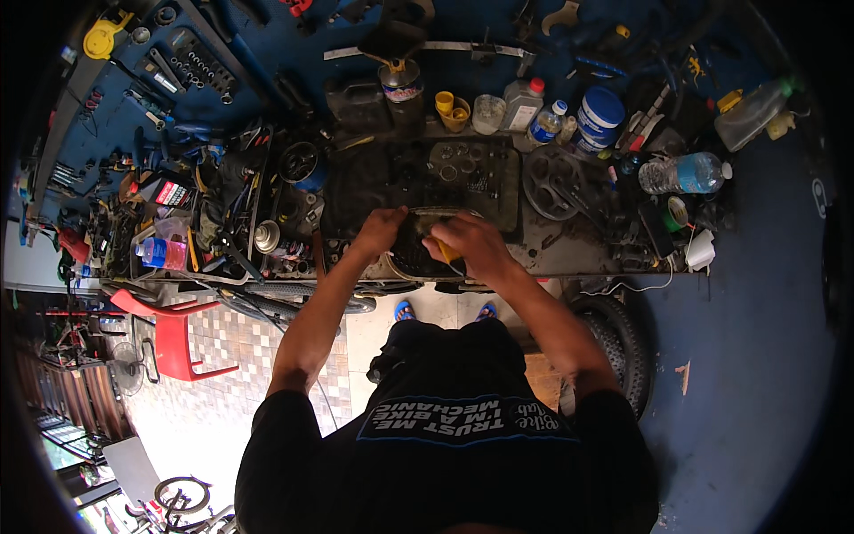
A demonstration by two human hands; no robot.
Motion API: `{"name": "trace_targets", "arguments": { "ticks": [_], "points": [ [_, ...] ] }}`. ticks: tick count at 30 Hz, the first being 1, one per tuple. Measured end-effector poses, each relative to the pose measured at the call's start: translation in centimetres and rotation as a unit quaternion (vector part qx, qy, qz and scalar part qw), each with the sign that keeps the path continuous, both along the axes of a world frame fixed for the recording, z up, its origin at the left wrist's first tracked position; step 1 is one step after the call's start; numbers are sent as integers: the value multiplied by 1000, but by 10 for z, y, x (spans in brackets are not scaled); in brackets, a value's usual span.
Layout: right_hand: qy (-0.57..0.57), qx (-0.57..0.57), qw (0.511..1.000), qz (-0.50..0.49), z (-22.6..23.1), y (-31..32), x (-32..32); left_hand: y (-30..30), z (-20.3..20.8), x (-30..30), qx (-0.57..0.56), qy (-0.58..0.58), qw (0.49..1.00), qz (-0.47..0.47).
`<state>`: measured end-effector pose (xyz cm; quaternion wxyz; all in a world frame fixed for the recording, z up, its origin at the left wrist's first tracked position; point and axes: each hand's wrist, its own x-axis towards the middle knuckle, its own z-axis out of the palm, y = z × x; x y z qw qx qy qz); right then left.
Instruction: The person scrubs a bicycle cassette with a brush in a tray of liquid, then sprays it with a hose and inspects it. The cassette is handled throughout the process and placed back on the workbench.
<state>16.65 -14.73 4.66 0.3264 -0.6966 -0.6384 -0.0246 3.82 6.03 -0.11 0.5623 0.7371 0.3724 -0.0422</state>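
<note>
My left hand (381, 233) is closed on the left edge of a dark round part (411, 260) at the bench's front edge. The part has a pale, thin rim; its kind is too dark to make out. Wrapped in my right hand (469, 240) is a yellow-handled tool (447, 253), held over the right side of the round part. My fingers cover its working end. Just beyond both hands, a black tray (498, 182) carries small rings and loose metal parts. A crankset with a large chainring (551, 182) lies to the right of the tray.
Along the back stand a grey bottle with a red cap (523, 105), a blue tub (600, 116) and yellow cups (452, 109). Tools crowd the left side around a spray can (267, 236). A water bottle (685, 173) lies at right. Below are tyres (623, 347) and a red chair (178, 343).
</note>
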Motion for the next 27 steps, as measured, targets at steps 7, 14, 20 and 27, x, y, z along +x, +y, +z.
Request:
{"name": "trace_targets", "arguments": {
  "ticks": [7, 14, 20, 27],
  "points": [
    [152, -156, 943, -252, -52, -17, -1, -10, 13, 8, 187, -164, 969, -4],
    [187, -187, 944, -197, -33, -33, 9, 9, -2, -1, -67, -219, 967, 108],
    [416, -82, 879, -218, -30, -29, 10, -19, 17, 1, -158, -261, 938, 165],
    [379, 4, 914, -143, 1, -6, -18, -28, -21, 3, 48, -307, 942, 123]
  ]
}}
